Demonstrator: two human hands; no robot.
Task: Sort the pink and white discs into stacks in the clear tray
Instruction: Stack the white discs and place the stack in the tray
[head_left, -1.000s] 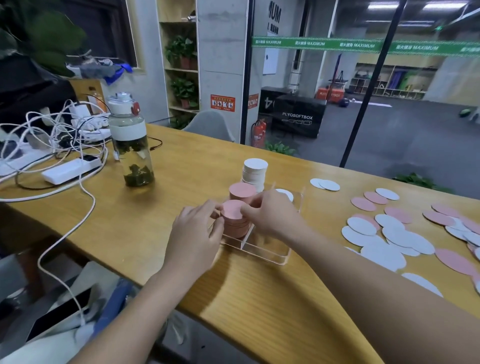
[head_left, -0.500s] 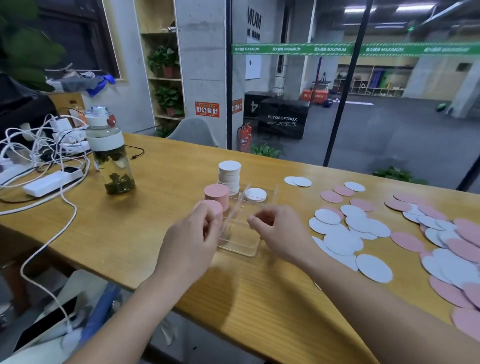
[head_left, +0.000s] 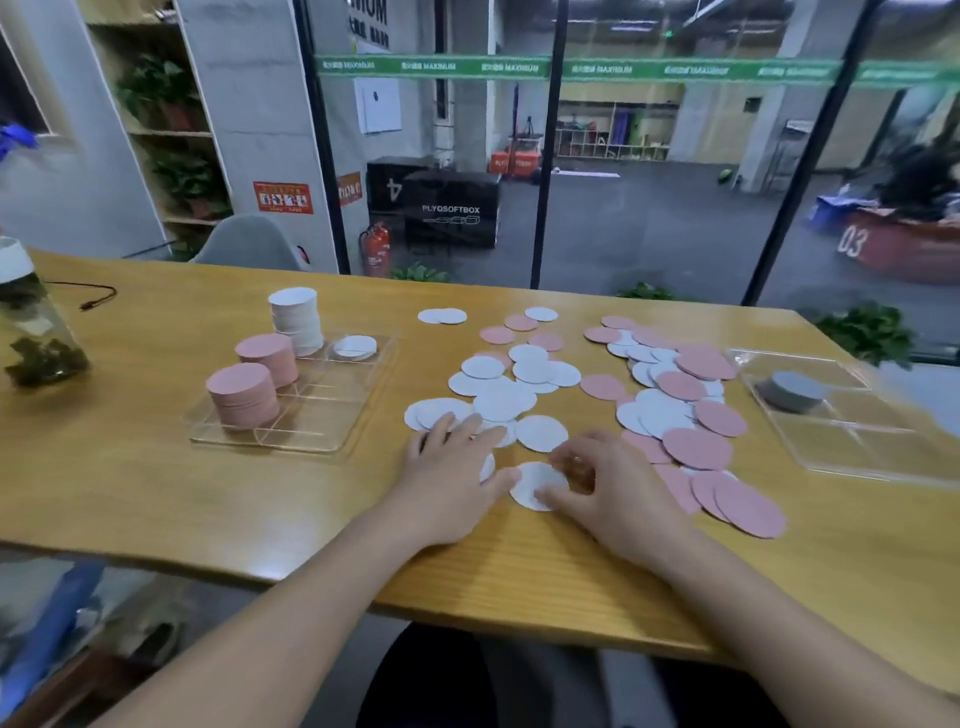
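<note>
Your left hand (head_left: 447, 467) lies flat on the white discs (head_left: 498, 400) right of the tray (head_left: 291, 441); your right hand (head_left: 597, 483) pinches one white disc (head_left: 535, 486). Risks: lifting two stuck discs together, sweeping neighbours off the near edge, or knocking the tall stacks (head_left: 293, 319) in the tray.

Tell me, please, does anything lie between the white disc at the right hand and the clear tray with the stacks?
Nothing visible does. The white disc sits under the right hand, and bare tabletop runs left to the clear tray. Only the left hand lies alongside.
</note>
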